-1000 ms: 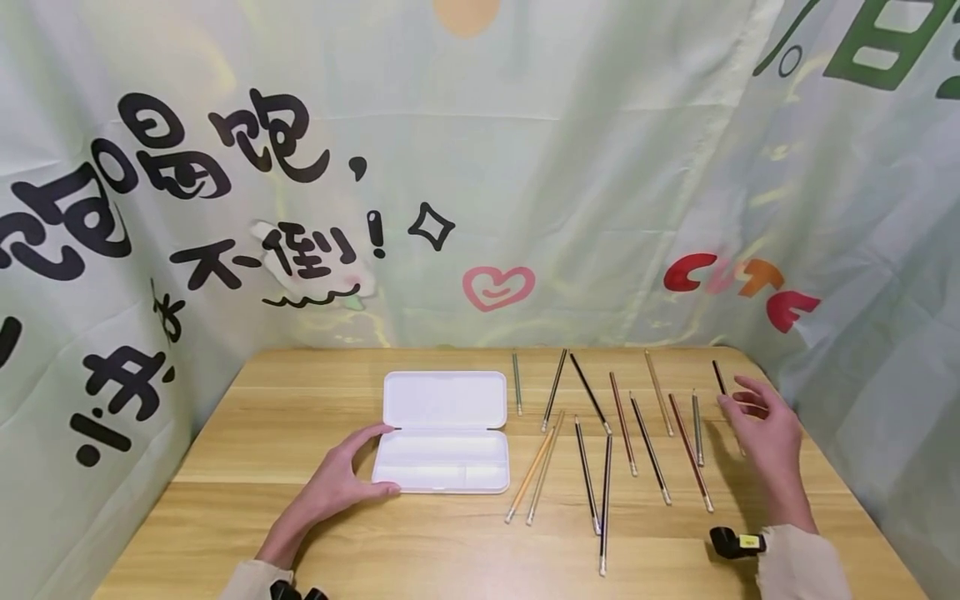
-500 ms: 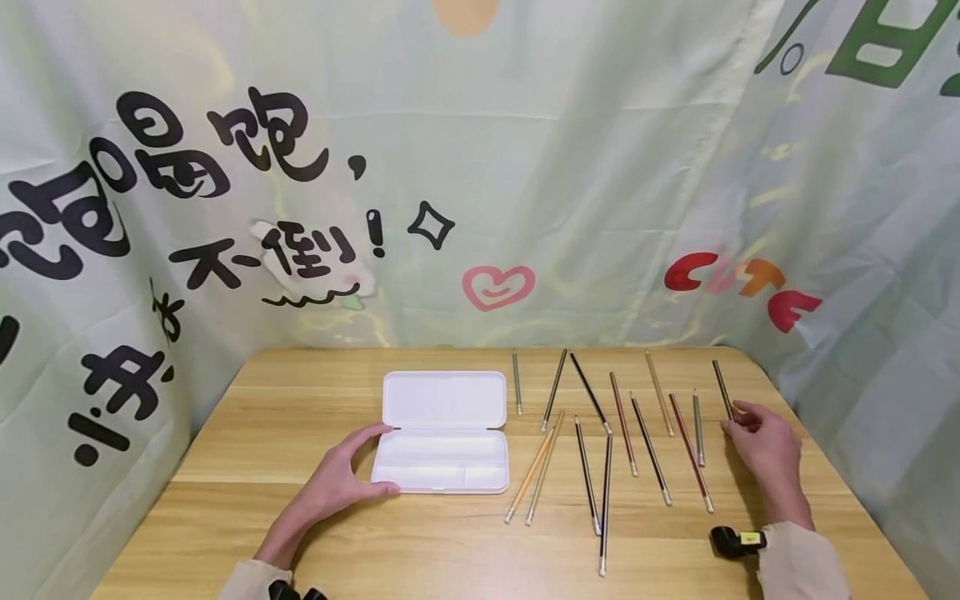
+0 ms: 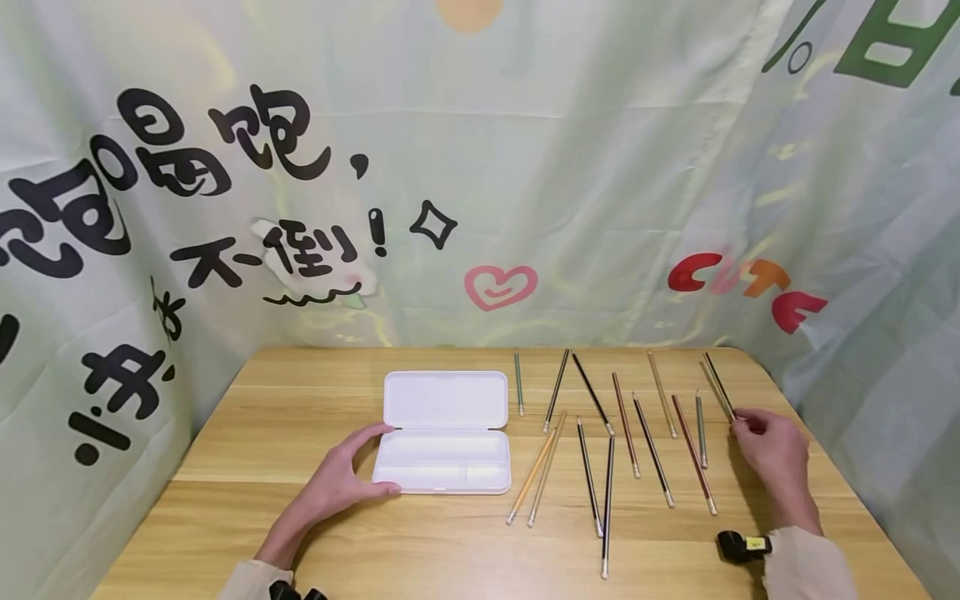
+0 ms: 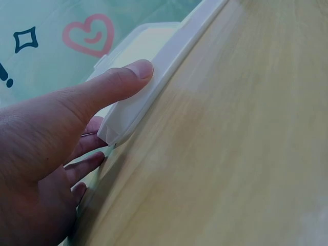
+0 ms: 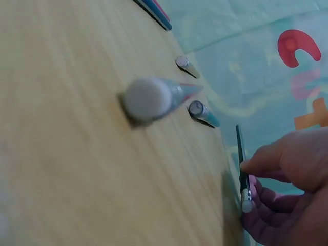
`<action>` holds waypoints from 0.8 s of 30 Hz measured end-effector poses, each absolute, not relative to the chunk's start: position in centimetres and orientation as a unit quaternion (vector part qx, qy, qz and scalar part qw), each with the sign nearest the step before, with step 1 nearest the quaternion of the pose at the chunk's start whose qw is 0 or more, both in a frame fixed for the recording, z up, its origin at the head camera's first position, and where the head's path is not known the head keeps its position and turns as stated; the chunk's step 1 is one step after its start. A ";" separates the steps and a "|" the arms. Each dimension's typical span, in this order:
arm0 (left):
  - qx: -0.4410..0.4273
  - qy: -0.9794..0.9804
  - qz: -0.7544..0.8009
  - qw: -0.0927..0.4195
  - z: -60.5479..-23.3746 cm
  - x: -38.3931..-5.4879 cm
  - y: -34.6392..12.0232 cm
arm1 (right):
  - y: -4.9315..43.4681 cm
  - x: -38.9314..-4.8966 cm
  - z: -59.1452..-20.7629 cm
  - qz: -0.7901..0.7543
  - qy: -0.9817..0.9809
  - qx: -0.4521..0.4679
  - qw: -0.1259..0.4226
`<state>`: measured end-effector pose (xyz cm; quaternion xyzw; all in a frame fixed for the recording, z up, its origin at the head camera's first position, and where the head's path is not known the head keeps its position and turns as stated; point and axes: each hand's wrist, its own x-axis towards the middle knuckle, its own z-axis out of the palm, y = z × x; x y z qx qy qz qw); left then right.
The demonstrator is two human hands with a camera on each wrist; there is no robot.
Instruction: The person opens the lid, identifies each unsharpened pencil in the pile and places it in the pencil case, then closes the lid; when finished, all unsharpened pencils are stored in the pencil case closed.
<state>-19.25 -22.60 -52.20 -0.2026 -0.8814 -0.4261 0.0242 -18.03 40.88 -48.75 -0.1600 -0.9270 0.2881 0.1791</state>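
Observation:
A white pencil case (image 3: 441,461) lies opened out on the wooden table, its lid folded back. My left hand (image 3: 341,475) grips its left end, the thumb (image 4: 123,82) along the front wall and the fingers behind. At the far right, my right hand (image 3: 772,450) pinches a dark pencil (image 3: 720,386) near its eraser end. In the right wrist view the white eraser (image 5: 247,206) pokes out below the thumb. Closest to that hand on its left are a short grey-green pencil (image 3: 701,429) and a dark red pencil (image 3: 693,454).
Several pencils lie spread between the case and my right hand, including an orange pencil (image 3: 531,477) and a dark blue pencil (image 3: 608,508) near the front. A printed curtain (image 3: 600,208) hangs right behind the table (image 3: 300,375). A black wrist device (image 3: 738,546) sits at the right sleeve.
My right hand came down onto the far-right pencil and now pinches it. That pencil has shifted slightly, its far tip moving left. The left hand and the case have stayed put.

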 end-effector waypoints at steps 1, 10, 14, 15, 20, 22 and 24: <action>-0.203 -0.882 -0.425 0.026 -52.1 -19.3 -22.6 | 40.8 -18.0 -48.7 0.295 -0.925 -0.159 0.179; -0.210 -0.880 -0.425 0.031 -52.1 -19.2 -22.6 | 39.1 -17.8 -47.1 0.376 -0.905 -0.116 0.165; -0.207 -0.881 -0.424 0.031 -52.2 -19.1 -22.6 | 37.8 -17.7 -46.5 0.407 -0.892 -0.092 0.175; -0.207 -0.881 -0.424 0.032 -52.2 -19.1 -22.6 | 37.5 -17.7 -46.3 0.416 -0.887 -0.086 0.179; -0.207 -0.879 -0.428 0.028 -52.2 -19.1 -22.5 | 35.8 -17.6 -45.0 0.481 -0.852 -0.063 0.194; -0.207 -0.878 -0.430 0.027 -52.1 -19.1 -22.5 | 35.0 -17.6 -44.4 0.498 -0.843 -0.058 0.197; -0.208 -0.877 -0.432 0.027 -52.0 -19.1 -22.5 | 34.1 -17.5 -43.9 0.504 -0.839 -0.054 0.199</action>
